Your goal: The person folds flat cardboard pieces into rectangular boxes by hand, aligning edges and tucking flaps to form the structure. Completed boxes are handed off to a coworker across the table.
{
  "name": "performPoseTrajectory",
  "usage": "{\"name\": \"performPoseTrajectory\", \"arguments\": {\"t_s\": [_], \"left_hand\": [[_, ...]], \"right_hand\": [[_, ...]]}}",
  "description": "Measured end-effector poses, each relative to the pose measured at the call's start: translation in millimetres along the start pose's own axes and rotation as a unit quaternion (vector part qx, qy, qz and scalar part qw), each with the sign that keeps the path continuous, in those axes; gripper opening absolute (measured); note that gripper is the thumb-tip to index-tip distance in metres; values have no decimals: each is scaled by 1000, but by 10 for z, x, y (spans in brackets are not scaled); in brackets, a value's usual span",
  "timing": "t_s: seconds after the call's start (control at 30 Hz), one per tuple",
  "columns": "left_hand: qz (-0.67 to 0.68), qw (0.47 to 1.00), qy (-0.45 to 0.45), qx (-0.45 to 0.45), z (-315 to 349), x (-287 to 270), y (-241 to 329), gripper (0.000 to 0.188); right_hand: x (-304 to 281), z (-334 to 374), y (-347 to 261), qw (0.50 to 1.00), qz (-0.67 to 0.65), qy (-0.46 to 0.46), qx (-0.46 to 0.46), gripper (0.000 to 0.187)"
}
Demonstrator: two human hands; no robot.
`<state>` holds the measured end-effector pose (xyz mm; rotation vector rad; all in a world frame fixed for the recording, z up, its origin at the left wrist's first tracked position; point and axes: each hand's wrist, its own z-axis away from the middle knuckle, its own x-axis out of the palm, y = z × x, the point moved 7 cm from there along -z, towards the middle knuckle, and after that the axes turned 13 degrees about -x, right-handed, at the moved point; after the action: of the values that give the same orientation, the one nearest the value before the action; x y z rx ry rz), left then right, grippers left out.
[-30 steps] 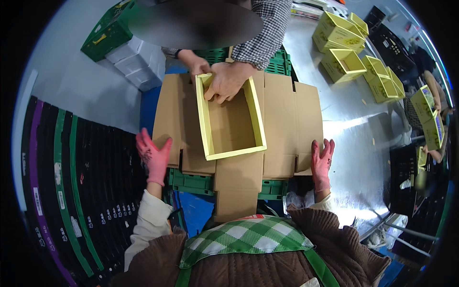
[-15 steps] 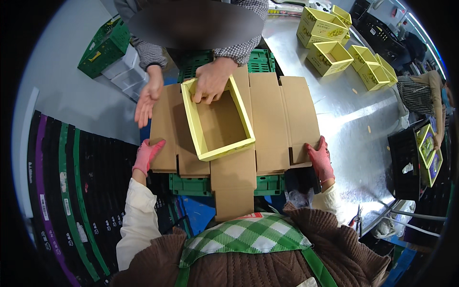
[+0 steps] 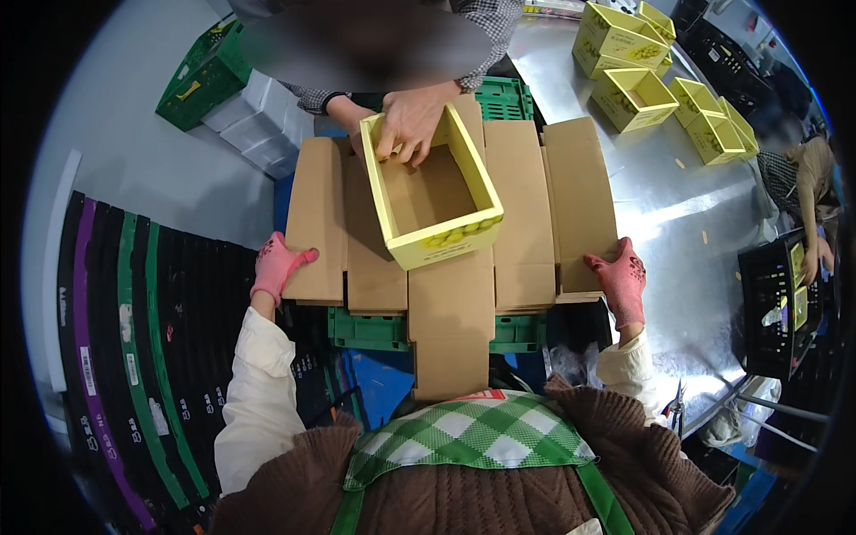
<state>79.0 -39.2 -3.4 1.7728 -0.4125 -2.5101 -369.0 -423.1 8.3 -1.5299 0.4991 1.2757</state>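
My left hand (image 3: 278, 265), in a pink glove, sits at centre left of the frame and grips the left edge of the flattened brown cardboard sheet (image 3: 526, 205), fingers closed over its lower left corner. My right hand (image 3: 618, 278), also in a pink glove, sits at centre right and grips the sheet's right edge, fingers curled around the flap. The sheet lies flat across a green plastic crate (image 3: 374, 328) in the middle of the frame, with one long flap reaching down toward my green checked apron (image 3: 464, 437). An open yellow carton (image 3: 435, 201) stands tilted on the sheet at upper centre, its near wall raised toward me. A co-worker's hand (image 3: 412, 118) at the top of the frame holds the carton's far rim, fingers inside. More yellow cartons (image 3: 633, 89) stand on the metal table (image 3: 687, 205) at upper right. Stacked black crates (image 3: 134, 357) fill the lower left
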Motion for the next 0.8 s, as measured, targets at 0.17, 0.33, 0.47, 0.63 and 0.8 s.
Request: {"name": "performPoseTrajectory", "arguments": {"t_s": [0.17, 0.33, 0.47, 0.63, 0.8], "left_hand": [[-73, 996, 43, 8, 139, -68, 219, 67], [-73, 995, 73, 14, 155, -7, 138, 73], [-9, 992, 121, 33, 166, 22, 4, 75], [-96, 986, 127, 42, 229, -34, 158, 67], [-172, 975, 136, 24, 219, 48, 167, 66]], "right_hand": [[34, -64, -102, 1000, 4, 11, -14, 48], [53, -50, -111, 999, 3, 40, -20, 44], [118, -12, -19, 1000, -8, 28, -2, 46], [116, 16, -26, 999, -10, 32, -12, 46], [110, -4, 26, 998, 5, 54, -9, 45]]}}
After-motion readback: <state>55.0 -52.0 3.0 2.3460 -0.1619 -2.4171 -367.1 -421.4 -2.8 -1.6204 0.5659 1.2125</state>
